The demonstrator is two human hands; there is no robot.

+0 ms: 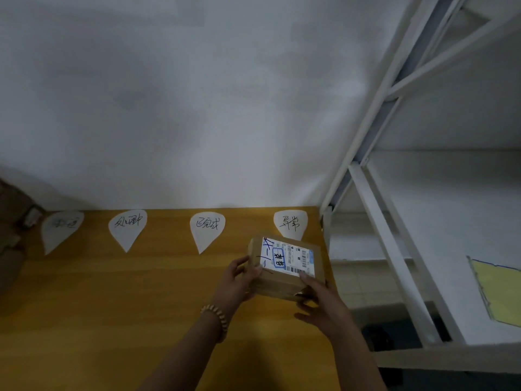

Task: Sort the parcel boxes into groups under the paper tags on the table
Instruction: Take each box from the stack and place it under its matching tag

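Four white teardrop paper tags (128, 227) line the orange wooden table (112, 292), white metal shelving (394, 249) to its right. I see the left hand (239, 280) and right hand (324, 303) clasping a brown cardboard parcel box (284, 280).

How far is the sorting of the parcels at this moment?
Done: nothing visible; no box lies below any tag on the yellow wooden table. In hand: the left hand and right hand grip one brown cardboard parcel box with a white label, just in front of the rightmost white teardrop-shaped paper tag. Left: setting it down, then any others; brown shapes at the left edge are too blurred to identify.
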